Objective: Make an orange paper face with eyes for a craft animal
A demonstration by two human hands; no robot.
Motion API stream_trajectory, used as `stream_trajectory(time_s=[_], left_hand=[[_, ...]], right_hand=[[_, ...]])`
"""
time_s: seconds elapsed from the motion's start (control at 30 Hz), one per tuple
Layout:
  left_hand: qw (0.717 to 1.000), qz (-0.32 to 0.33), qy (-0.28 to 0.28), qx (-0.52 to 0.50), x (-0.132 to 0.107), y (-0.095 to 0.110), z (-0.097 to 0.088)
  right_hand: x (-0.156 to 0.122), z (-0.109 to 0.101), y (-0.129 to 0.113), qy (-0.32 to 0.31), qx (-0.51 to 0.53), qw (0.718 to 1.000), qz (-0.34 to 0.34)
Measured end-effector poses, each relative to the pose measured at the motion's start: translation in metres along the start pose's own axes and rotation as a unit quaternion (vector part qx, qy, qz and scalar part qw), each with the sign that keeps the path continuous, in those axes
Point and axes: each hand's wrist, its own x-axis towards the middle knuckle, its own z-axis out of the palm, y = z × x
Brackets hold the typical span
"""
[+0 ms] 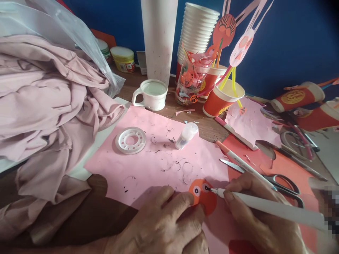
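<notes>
An orange paper disc [205, 201] with two white eyes lies on a pink paper sheet [148, 162] near the table's front edge. My left hand [164, 225] rests flat on the pink sheet, its fingertips pressing the disc's left edge. My right hand [254, 215] grips a white pen [265, 206], and the pen's black tip touches the disc's right eye.
Scissors [278, 181] and a second pen [238, 160] lie just behind my right hand. A white tape ring [130, 140], a small bottle [186, 135], a white mug [152, 94], stacked cups [196, 28], red paper cups [221, 98] with paper figures and pink cloth [45, 106] surround the sheet.
</notes>
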Motion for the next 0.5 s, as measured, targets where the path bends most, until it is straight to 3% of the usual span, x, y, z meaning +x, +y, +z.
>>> stream_trajectory(time_s=[0.2,0.33,0.5], left_hand=[[0.993,0.037,0.109,-0.011,-0.001,-0.003,0.013],[0.996,0.02,0.09,-0.02,-0.001,-0.003,0.014],[0.994,0.048,0.094,-0.038,-0.002,-0.004,0.011]], right_hand=[[0.002,0.0,-0.005,0.012,0.086,0.994,0.066],[0.006,0.0,-0.003,0.022,0.163,0.984,0.075],[0.016,-0.004,0.011,0.041,0.206,0.977,0.013]])
